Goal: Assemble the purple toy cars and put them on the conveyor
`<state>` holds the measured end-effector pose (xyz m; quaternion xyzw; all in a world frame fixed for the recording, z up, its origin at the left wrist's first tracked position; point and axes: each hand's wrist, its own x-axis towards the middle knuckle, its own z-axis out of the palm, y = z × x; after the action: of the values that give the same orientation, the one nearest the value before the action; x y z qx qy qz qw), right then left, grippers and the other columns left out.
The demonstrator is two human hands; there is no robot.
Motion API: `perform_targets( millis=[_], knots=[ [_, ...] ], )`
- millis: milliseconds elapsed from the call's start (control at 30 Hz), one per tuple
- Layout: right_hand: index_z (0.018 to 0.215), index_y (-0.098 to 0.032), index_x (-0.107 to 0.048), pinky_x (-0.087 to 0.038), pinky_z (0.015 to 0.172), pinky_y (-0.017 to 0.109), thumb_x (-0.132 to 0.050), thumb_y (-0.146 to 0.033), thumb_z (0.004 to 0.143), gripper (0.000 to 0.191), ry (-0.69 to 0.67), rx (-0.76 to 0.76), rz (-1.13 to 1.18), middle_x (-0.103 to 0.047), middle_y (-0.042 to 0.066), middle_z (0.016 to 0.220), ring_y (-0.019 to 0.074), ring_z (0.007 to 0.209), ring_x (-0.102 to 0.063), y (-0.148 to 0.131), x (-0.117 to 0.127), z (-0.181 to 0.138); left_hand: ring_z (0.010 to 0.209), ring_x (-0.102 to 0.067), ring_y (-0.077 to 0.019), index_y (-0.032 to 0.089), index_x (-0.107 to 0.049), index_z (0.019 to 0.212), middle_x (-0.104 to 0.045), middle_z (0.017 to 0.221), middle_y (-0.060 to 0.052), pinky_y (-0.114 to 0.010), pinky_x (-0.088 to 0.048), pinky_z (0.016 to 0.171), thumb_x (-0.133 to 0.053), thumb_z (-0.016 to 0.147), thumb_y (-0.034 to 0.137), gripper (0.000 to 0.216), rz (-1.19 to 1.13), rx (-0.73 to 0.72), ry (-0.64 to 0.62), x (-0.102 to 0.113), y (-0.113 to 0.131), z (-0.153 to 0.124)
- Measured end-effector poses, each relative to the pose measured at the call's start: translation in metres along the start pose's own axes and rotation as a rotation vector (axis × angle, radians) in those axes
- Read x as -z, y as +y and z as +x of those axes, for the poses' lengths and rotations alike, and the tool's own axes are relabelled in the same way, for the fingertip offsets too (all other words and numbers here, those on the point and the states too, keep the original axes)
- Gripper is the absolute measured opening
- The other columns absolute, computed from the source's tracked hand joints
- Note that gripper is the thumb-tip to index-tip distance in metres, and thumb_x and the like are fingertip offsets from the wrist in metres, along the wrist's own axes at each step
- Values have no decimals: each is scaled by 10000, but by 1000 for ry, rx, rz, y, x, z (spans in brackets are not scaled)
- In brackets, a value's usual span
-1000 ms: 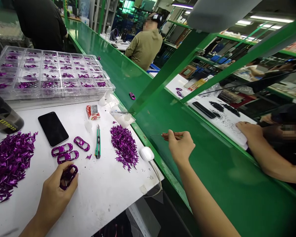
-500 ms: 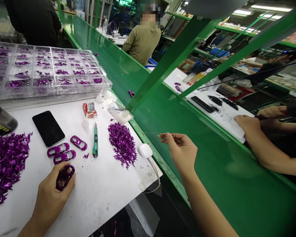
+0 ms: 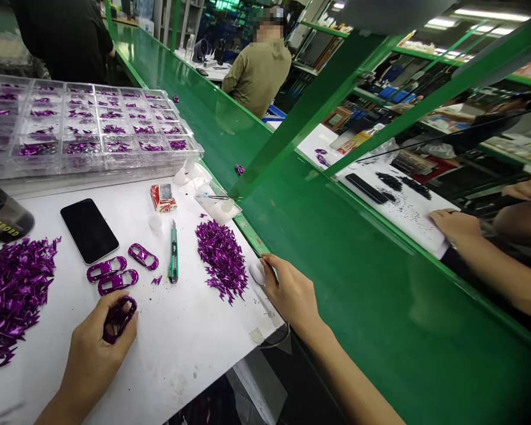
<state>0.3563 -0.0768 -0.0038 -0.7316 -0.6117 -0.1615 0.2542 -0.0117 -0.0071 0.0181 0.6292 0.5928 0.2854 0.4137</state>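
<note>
Between the thumb and fingers of my left hand is a glossy purple toy car shell, held at the front of the white table. Three more car shells lie just beyond it, one of them a toy car shell set apart from a touching pair. My right hand is at the table's right edge, fingers closed beside a white rounded device that it partly covers. Anything in those fingers is hidden. Left of that hand spreads a heap of small purple zigzag pieces.
A black phone, a green utility knife and a red packet lie on the table. Larger purple pieces are heaped at left. Behind stands a clear compartment box. A green conveyor runs alongside; co-workers sit beyond.
My right hand has moved left and down from over the conveyor to the white device. The thin needle-like item in its fingers no longer shows. My left hand keeps the car shell.
</note>
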Motion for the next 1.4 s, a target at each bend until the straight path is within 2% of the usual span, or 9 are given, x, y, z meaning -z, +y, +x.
perform_targets(
  millis=[233,533,867,933,1000,1067,1167,1300,1400],
  knots=[
    [1118,-210,-612,-593,669,302,-494,-180,1000,169,44,140,-110,-788,74,981,207,803,-766,1,0,0,797,-740,-215,247,-695,1051,-772,883,-11,-315,-613,753,-674,810,521,366,-4,-23,15,-1,-2,1],
    [1113,-189,-613,-593,907,320,-563,-72,940,215,75,322,-111,-777,96,1068,205,1002,-747,-11,2,-3,775,-743,-212,253,-695,1036,-773,865,-5,-321,-622,749,-661,816,519,347,9,-28,33,-1,3,0],
    [1042,-211,-637,-624,759,301,-537,-139,967,144,78,181,-74,-789,75,1035,207,885,-772,-7,2,3,775,-726,-215,243,-693,1051,-763,877,-12,-335,-616,751,-666,823,506,349,-12,-29,15,-1,1,0],
    [1073,-212,-648,-629,760,299,-565,-160,965,146,112,133,-63,-792,69,1014,209,876,-776,-15,8,4,810,-723,-227,244,-694,1135,-760,895,-19,-352,-615,764,-670,835,502,396,-25,-22,29,0,0,-1],
    [1098,-211,-663,-636,782,322,-607,-183,954,158,158,10,40,-792,70,994,220,881,-776,-32,19,6,829,-711,-221,264,-647,1295,-759,957,-27,-343,-606,735,-670,865,477,480,-89,-34,29,0,-1,-1],
    [1106,-213,-679,-642,813,358,-646,-211,941,168,171,-178,311,-786,75,1001,225,880,-771,-58,33,7,812,-685,-196,292,-607,1374,-746,1080,-47,-311,-582,662,-634,921,423,472,-222,-86,-21,2,-3,0],
    [1097,-238,-706,-649,811,373,-657,-224,943,163,77,-377,795,-768,68,1025,205,860,-754,-102,53,8,814,-648,-172,284,-705,1242,-675,1264,-93,-289,-554,609,-533,1000,323,300,-446,-195,-199,4,-5,3],
    [1052,-261,-732,-654,766,337,-643,-200,953,146,-105,-389,1108,-762,54,992,176,809,-734,-146,58,6,1066,-605,-249,246,-749,1056,-656,1084,-122,-255,-529,605,-522,1012,292,235,-632,-160,-327,6,-5,7],
    [1049,-265,-736,-659,742,313,-638,-183,953,160,-208,-361,1195,-765,49,961,169,786,-738,-165,48,6,1002,-591,-209,255,-734,1127,-563,1255,-121,-293,-561,729,-700,913,285,218,-635,-119,-352,7,-6,7]
  ],
)
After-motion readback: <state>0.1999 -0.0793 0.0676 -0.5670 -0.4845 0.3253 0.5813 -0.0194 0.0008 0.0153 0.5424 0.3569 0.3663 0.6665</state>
